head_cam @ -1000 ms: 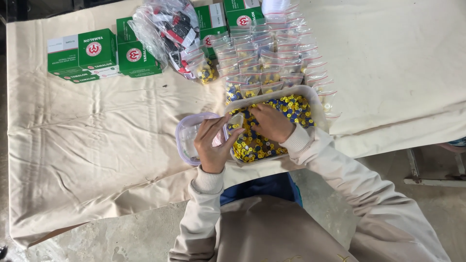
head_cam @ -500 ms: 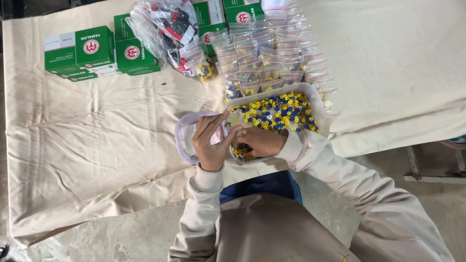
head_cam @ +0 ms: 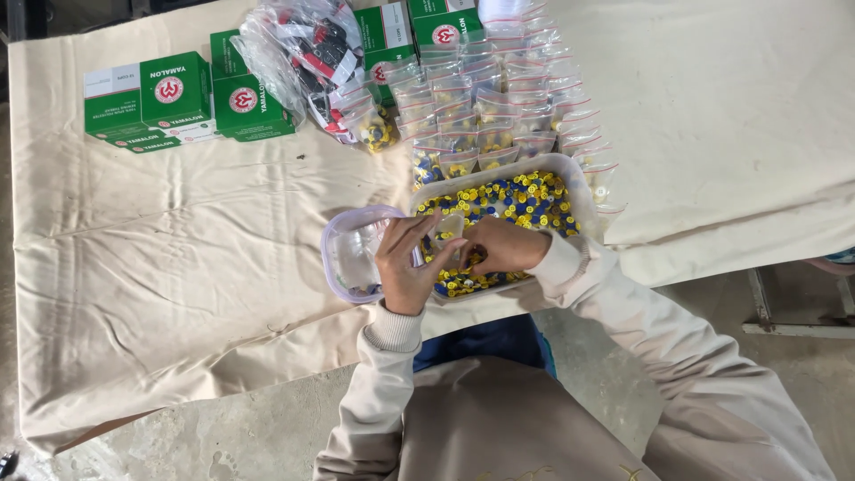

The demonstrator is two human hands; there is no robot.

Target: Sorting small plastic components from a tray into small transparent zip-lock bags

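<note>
A clear plastic tray (head_cam: 579, 183) full of small yellow and blue caps (head_cam: 521, 198) sits at the near edge of a cloth-covered table. My left hand (head_cam: 403, 265) holds a small clear zip bag (head_cam: 448, 227) over the tray's left end. My right hand (head_cam: 500, 245) rests in the caps beside the bag, fingers bunched on a few pieces. A small clear tub with a purple rim (head_cam: 349, 254) lies just left of the tray, partly under my left hand.
Rows of filled clear zip bags (head_cam: 499, 107) lie behind the tray. A big bag of red and black parts (head_cam: 312, 53) and several green and white boxes (head_cam: 169, 98) sit at the back left. The cream cloth (head_cam: 178, 267) spreads left.
My right hand dipped toward the tray's near edge, then came back up beside the bag. My left hand kept the bag in place.
</note>
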